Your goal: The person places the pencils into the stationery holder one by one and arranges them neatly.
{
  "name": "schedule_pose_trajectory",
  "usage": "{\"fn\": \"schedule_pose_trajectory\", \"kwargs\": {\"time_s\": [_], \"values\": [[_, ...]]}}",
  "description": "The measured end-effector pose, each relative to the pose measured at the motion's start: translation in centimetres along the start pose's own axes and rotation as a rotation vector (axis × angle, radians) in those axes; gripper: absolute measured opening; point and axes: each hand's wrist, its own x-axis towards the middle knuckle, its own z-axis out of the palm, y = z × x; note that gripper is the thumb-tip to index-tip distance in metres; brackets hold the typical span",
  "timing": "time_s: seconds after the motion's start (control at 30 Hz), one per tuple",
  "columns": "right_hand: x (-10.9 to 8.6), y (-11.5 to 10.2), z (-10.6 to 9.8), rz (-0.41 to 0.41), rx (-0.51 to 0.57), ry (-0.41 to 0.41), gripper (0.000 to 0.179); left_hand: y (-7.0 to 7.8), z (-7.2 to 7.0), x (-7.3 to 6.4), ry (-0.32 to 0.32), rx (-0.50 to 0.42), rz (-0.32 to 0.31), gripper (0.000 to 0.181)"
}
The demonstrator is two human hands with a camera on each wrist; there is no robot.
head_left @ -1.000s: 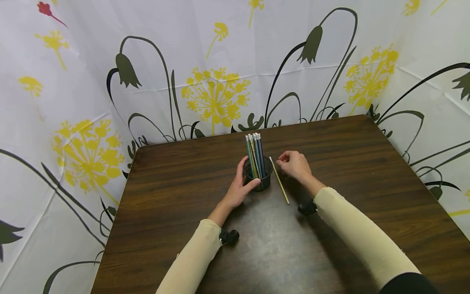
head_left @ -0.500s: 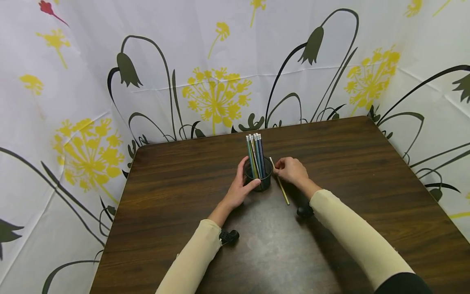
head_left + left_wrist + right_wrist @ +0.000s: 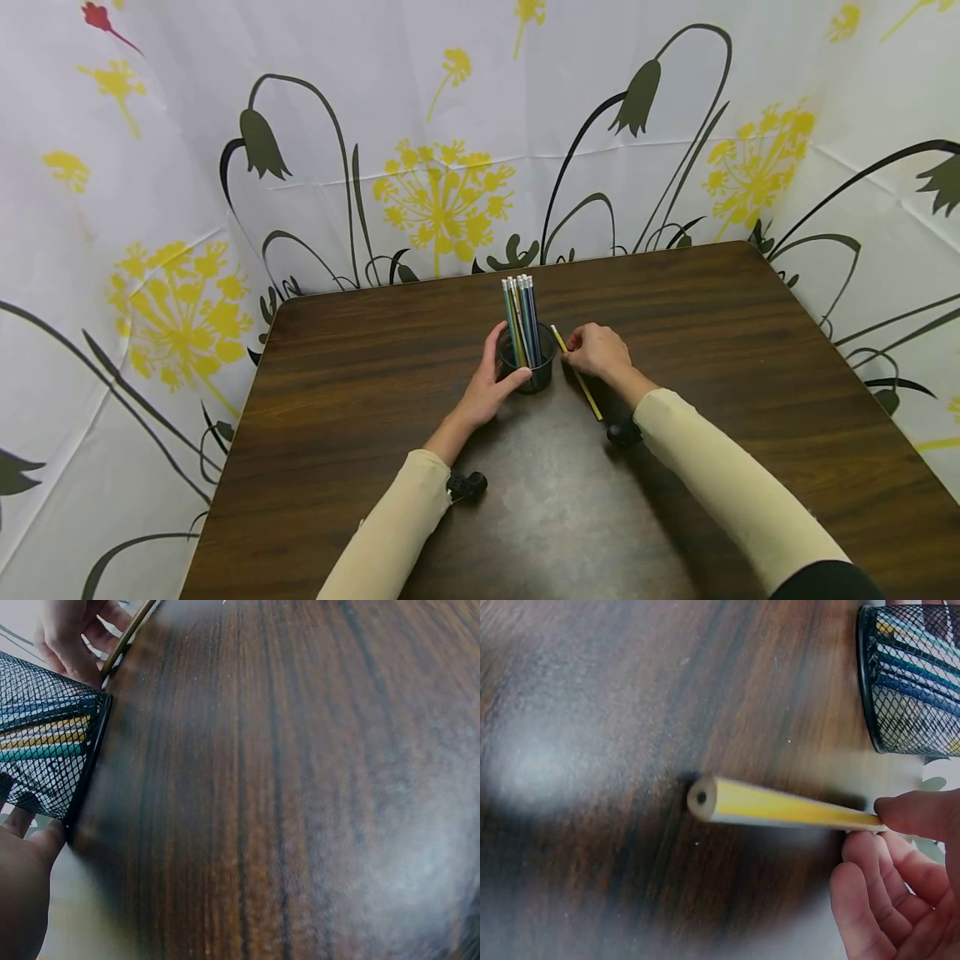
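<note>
A black mesh pencil cup [image 3: 545, 375] stands upright on the table, holding several pencils [image 3: 522, 321] with their eraser ends up. My left hand [image 3: 482, 396] grips the cup from its left side, thumb in front and fingers behind. Just right of the cup, my right hand [image 3: 600, 352] pinches a yellow pencil [image 3: 588, 395] near its eraser end. In the right wrist view the same pencil [image 3: 772, 806] points its flat, unsharpened end at the camera, with the thumb and fingers [image 3: 862, 851] at its far end. The left wrist view catches the cup's mesh wall [image 3: 52, 761] near its base.
The dark wood-grain table [image 3: 360, 375] reaches back to a white curtain [image 3: 330, 192] printed with yellow and green flowers. A black wrist device [image 3: 468, 485] sits at the left wrist, and a similar one [image 3: 624, 432] at the right.
My right hand has come down and left onto the pencil and taken hold of it. The pencil has turned slightly, its near end shifting right. The left hand and cup stay put.
</note>
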Motion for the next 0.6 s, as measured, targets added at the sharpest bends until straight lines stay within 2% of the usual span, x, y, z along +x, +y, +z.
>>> {"fn": "schedule_pose_trajectory", "kwargs": {"time_s": [0.2,0.4,0.6], "values": [[-0.1,0.2,-0.3,0.016,0.040,-0.025,0.017,-0.1,0.0,-0.1,0.005,-0.004,0.011,0.079],[-0.3,0.1,-0.9,0.020,0.085,-0.040,0.016,-0.1,0.0,-0.1,0.005,-0.006,-0.005,0.080],[-0.5,-0.3,-2.1,0.018,0.116,0.008,0.014,0.1,0.0,-0.2,0.006,0.007,-0.021,0.080]]}}
